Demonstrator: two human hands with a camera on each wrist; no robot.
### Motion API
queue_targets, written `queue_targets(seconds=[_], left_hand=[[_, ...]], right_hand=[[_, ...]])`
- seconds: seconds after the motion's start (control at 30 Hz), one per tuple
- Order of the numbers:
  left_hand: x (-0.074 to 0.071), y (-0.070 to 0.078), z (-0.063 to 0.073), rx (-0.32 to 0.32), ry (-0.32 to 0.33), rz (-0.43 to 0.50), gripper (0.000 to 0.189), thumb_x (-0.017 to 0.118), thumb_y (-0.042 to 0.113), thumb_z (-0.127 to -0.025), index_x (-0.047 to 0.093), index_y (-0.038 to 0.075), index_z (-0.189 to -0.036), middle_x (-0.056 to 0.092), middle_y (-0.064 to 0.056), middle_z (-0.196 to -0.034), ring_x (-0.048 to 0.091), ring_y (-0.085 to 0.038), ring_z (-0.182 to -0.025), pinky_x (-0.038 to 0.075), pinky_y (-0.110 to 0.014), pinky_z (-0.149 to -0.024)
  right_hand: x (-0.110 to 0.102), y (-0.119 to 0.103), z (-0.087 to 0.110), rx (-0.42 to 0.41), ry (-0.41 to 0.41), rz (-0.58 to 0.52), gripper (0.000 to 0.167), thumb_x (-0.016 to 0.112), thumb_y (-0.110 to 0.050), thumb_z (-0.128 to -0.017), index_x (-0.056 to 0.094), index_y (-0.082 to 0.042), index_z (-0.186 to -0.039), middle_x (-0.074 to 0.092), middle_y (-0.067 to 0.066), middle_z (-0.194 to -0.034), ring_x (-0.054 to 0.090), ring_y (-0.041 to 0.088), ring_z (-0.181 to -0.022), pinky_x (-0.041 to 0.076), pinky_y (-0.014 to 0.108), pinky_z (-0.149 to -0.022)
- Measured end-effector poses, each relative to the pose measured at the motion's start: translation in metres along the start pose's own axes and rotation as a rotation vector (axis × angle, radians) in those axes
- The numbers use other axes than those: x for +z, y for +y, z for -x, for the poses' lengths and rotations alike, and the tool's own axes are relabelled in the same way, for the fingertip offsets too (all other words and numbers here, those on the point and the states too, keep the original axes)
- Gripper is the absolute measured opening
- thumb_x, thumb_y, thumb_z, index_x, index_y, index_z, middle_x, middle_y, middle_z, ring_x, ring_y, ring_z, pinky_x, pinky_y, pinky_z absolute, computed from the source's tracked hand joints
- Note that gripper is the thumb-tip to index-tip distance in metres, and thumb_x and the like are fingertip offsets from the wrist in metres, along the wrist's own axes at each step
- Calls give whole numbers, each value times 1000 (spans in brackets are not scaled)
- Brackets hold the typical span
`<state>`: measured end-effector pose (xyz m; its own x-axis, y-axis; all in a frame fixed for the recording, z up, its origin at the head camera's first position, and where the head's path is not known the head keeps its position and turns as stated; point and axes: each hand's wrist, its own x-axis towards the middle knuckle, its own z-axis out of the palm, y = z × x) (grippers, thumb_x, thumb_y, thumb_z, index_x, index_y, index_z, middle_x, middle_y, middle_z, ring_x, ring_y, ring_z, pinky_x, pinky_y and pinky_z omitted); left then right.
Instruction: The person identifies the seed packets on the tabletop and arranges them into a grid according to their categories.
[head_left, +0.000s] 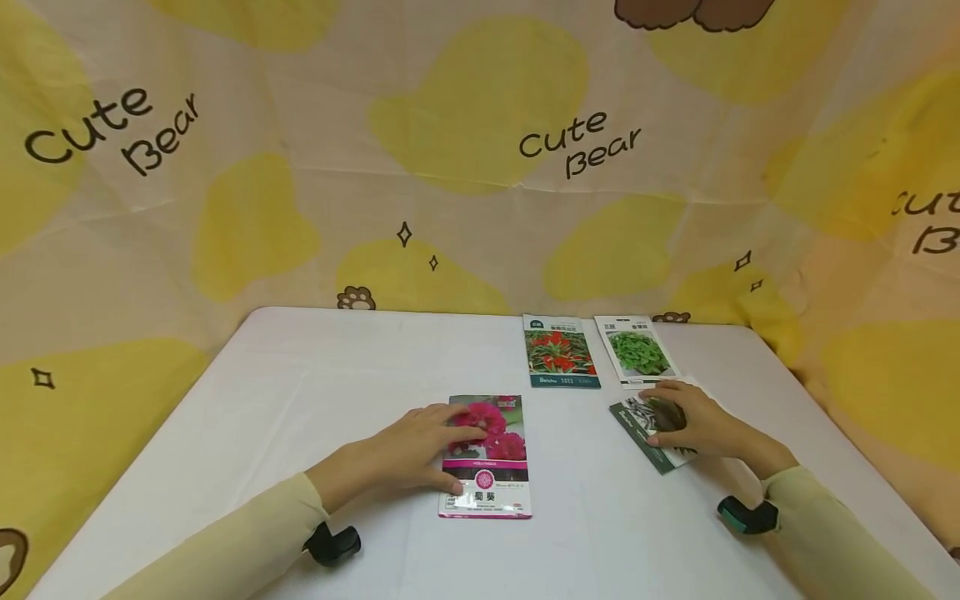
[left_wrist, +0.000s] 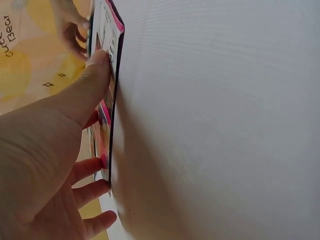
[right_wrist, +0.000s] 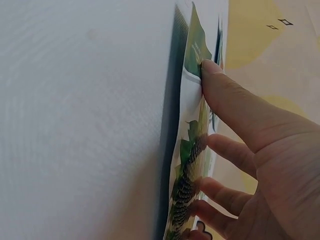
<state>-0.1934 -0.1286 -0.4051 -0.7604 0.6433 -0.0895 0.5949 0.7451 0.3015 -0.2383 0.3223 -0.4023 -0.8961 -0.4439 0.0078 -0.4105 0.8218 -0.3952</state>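
Note:
A seed packet with pink flowers (head_left: 504, 450) lies upright to the view near the table's middle. On its left side rests my left hand (head_left: 411, 446), thumb on the lower part and fingers extended over the picture. In the left wrist view, thumb and fingers touch the face of this packet (left_wrist: 119, 25). My right hand (head_left: 701, 421) holds a green-edged seed packet (head_left: 641, 433) that is turned askew. The right wrist view shows the thumb against the green end and the fingertips on a dark striped, seed-like picture (right_wrist: 185, 200); some fingertips are hidden.
A packet with red flowers (head_left: 562, 354) and a white packet with green leaves (head_left: 637, 350) lie side by side at the table's back right. A patterned yellow cloth (head_left: 465, 225) hangs behind the white table (head_left: 337, 367).

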Motion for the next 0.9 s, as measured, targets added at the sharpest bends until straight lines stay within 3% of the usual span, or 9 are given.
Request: queue_targets(seconds=[0.9], left_hand=[[-12,-18,33,18,22,-20,76,84,51,-76,58,26,-143,45,-17,-155,45,-40,-140,41,-63,-112]], right_hand=[[-1,-1,0,11,-7,-11,68,84,-40,-81,59,-9,-136,43,35,-148,38,59,-135,35,78,-103]])
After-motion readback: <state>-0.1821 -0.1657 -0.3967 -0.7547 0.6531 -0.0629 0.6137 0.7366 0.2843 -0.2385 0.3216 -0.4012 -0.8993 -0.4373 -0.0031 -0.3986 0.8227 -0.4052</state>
